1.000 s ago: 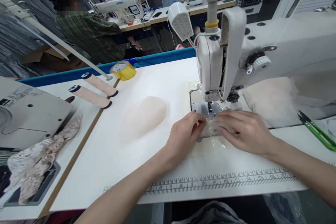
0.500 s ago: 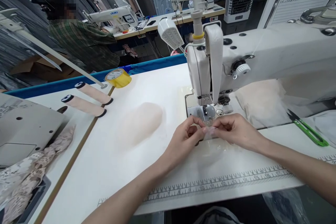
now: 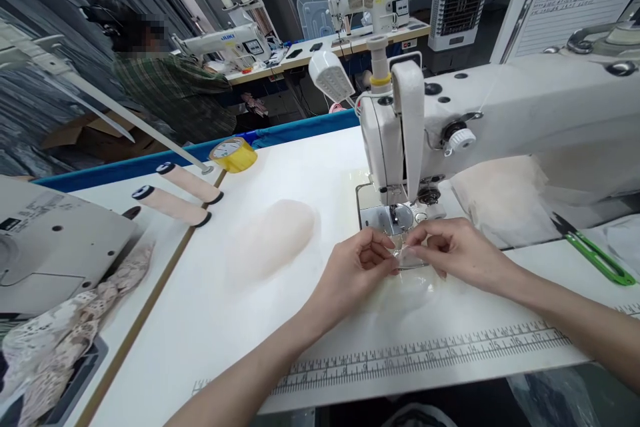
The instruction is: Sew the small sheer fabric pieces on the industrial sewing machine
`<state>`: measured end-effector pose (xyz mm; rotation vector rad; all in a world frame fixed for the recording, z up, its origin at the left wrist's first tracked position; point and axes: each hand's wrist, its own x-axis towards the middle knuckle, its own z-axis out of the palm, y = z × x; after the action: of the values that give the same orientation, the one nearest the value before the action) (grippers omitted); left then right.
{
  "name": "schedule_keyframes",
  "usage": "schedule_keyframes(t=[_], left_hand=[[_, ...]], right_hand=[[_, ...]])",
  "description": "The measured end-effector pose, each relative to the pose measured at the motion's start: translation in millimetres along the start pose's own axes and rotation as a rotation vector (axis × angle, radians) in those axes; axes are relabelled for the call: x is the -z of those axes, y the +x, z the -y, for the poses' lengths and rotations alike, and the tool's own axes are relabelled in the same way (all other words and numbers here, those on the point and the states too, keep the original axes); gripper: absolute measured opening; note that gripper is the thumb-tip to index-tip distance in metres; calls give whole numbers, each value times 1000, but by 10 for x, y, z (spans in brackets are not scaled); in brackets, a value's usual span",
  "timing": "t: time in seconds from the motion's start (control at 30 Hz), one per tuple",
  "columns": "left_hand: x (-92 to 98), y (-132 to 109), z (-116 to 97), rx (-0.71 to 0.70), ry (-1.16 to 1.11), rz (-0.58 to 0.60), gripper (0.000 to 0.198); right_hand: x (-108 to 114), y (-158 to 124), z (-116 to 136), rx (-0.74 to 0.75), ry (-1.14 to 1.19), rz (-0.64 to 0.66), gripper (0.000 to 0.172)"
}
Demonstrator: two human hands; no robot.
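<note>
My left hand (image 3: 354, 270) is closed in a pinch on the left end of a small sheer white piece of fabric (image 3: 407, 258). From the other side my right hand (image 3: 457, 252) pinches the same piece, thumb against forefinger. Both hands are just in front of the presser foot (image 3: 395, 215) and metal needle plate (image 3: 377, 217) of a white sewing machine (image 3: 383, 140). The fabric's exact shape is hard to make out, as fingers cover part of it.
Peach thread cones (image 3: 173, 205) and yellow tape (image 3: 233, 155) stand on the left. Green thread snips (image 3: 597, 257) and sheer peach fabric (image 3: 500, 197) lie right. A ruler strip (image 3: 390, 365) runs along the front edge. Beyond, a person (image 3: 170, 90) sits at another machine.
The whole view has shifted slightly, so things appear a little lower and farther right. Both hands still pinch the fabric; their fingertips have moved only slightly.
</note>
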<state>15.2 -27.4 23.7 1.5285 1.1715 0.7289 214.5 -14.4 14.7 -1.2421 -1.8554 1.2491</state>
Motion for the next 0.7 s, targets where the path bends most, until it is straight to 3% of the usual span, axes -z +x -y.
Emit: schedule_keyframes(t=[0.13, 0.23, 0.3, 0.47, 0.7], left_hand=[[-33, -35, 56, -234, 325, -99, 2], [-32, -51, 79, -369, 506, -102, 12], [-23, -54, 99, -464, 583, -106, 16], [-5, -50, 172, -726, 722, -261, 13], [0, -37, 197, -836, 758, -327, 14]], right_hand=[[-16, -47, -3, 244, -93, -39, 10], [-42, -78, -22, 490, -219, -112, 12], [-55, -84, -48, 579, -269, -155, 11], [-78, -67, -109, 560, -272, -163, 13], [-99, -66, -112, 587, -320, -111, 19]])
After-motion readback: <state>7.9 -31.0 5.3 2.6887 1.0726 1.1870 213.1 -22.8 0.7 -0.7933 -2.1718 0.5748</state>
